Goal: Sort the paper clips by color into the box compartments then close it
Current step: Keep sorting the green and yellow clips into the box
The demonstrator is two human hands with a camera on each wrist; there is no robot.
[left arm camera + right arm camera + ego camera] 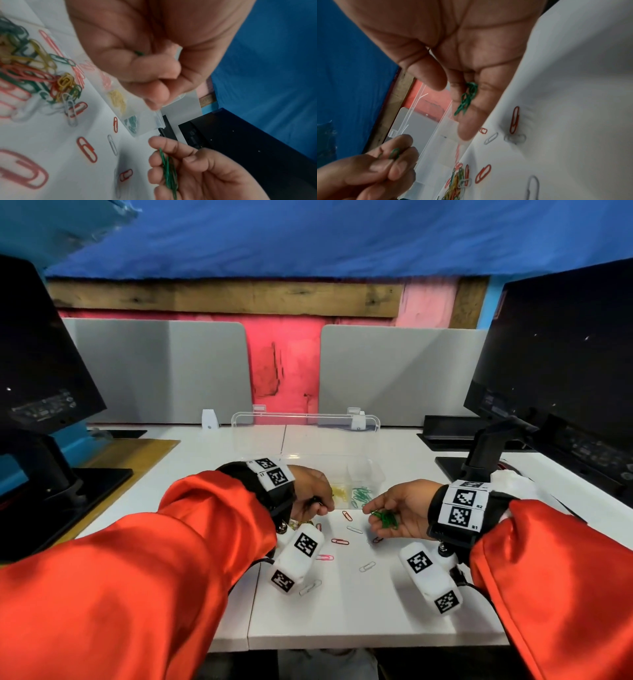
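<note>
Paper clips in green [385, 518] lie bunched across the cupped, upturned fingers of the right hand [399, 510], which hovers palm up just above the white desk [376, 604], near the front edge of the clear box [363, 470]. The left hand [313, 496] is curled, knuckles up, pinching a single green clip [394, 153] between thumb and fingertips, close to the box's near wall. Both wrists wear tagged camera mounts below orange sleeves.

Inside the open box, green clips [359, 495] fill one compartment and yellow clips [339, 494] the one to its left; its lid [305, 433] stands raised behind. Red, pink and white clips lie scattered on the desk between the hands, and a mixed heap [34, 75] sits by the left wrist. Dark monitors stand at each side.

Risk, as a judgement: the right hand's loose cradle could spill green clips back among the unsorted ones if it tilts before reaching the box, and a careless drop could land them with the yellow ones next door.
</note>
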